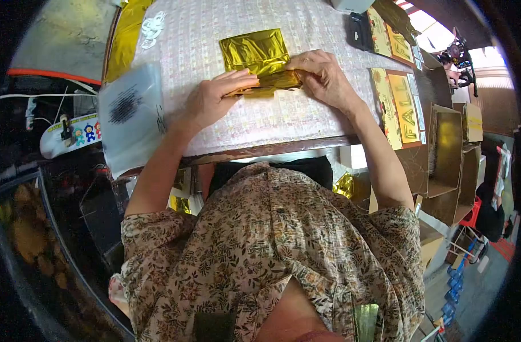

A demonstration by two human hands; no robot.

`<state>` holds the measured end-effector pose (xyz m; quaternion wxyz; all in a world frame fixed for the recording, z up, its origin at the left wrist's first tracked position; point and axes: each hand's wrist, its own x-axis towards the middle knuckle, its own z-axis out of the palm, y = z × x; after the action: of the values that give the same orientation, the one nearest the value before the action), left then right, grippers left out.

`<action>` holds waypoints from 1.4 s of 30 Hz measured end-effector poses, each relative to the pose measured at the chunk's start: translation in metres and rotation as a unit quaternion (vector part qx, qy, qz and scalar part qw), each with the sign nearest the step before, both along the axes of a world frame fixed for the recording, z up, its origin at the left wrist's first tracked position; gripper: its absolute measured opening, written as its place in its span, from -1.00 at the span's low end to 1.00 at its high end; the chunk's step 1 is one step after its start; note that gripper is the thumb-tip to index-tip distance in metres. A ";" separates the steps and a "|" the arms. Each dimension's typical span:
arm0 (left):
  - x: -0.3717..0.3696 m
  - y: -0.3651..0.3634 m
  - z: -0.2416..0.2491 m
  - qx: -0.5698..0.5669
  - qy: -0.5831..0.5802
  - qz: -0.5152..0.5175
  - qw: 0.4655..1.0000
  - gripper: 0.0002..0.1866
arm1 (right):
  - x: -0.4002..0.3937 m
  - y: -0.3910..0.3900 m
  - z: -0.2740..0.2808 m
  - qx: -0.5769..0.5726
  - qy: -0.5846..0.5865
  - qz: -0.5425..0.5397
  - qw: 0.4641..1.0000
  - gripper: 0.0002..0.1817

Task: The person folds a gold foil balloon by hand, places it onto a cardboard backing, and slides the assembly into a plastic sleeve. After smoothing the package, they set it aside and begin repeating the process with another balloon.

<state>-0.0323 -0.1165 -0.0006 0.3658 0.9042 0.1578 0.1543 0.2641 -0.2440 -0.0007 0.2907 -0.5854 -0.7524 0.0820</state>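
Note:
A shiny gold foil sheet (254, 52) lies on the cloth-covered table (232, 122), its near part folded or bunched. My left hand (219, 96) rests flat on the foil's near left end, fingers stretched out toward the right. At the foil's right edge, my right hand (324, 78) pinches the gold material between thumb and fingers. The lower foil layer between the hands is creased, and the right fingertips partly hide its edge.
Clear plastic bags (132, 117) lie at the table's left edge, below white rings (152, 28) and more gold foil (125, 40). Printed "FALL" cards (407, 108) and a black item (360, 31) are on the right. Cardboard boxes (445, 151) stand beyond the right edge.

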 end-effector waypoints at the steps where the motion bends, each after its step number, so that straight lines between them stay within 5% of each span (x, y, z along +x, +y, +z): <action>1: -0.001 0.000 0.001 -0.011 0.010 0.011 1.000 -0.37 | -0.002 -0.002 0.003 -0.012 0.013 -0.007 1.000 -0.61; 15: 0.001 0.001 -0.001 -0.035 0.030 0.053 0.998 -0.43 | -0.012 -0.007 0.000 -0.003 0.007 -0.047 0.999 -0.73; 18: -0.001 0.003 -0.006 0.038 -0.033 0.036 0.998 -0.51 | -0.014 -0.006 0.002 -0.002 0.030 -0.045 0.999 -0.71; 21: -0.003 -0.004 0.005 -0.085 -0.064 0.095 0.990 -0.51 | -0.014 -0.006 0.002 -0.017 0.034 -0.050 0.998 -0.71; 23: -0.006 -0.004 0.007 0.052 -0.069 0.143 0.986 -0.55 | -0.015 -0.007 0.003 -0.016 0.041 -0.060 0.997 -0.71; 26: -0.007 -0.003 0.005 0.074 -0.068 0.141 0.985 -0.67 | -0.018 -0.006 0.005 -0.012 0.046 -0.065 0.997 -0.73; 31: -0.006 -0.002 0.003 0.030 -0.068 0.161 0.984 -0.88 | -0.024 -0.003 0.006 -0.037 0.071 -0.105 0.991 -0.83; 38: 0.004 0.003 -0.002 0.030 -0.041 0.202 0.978 -0.73 | -0.038 0.005 0.000 -0.040 0.086 -0.167 0.981 -0.85; 42: 0.008 0.002 0.000 0.049 -0.038 0.203 0.977 -0.82 | -0.045 0.009 -0.002 -0.031 0.085 -0.209 0.974 -0.84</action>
<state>-0.0248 -0.1142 -0.0005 0.2879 0.8635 0.3164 0.2671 0.2189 -0.2355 -0.0029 0.3457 -0.7296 -0.5827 0.0924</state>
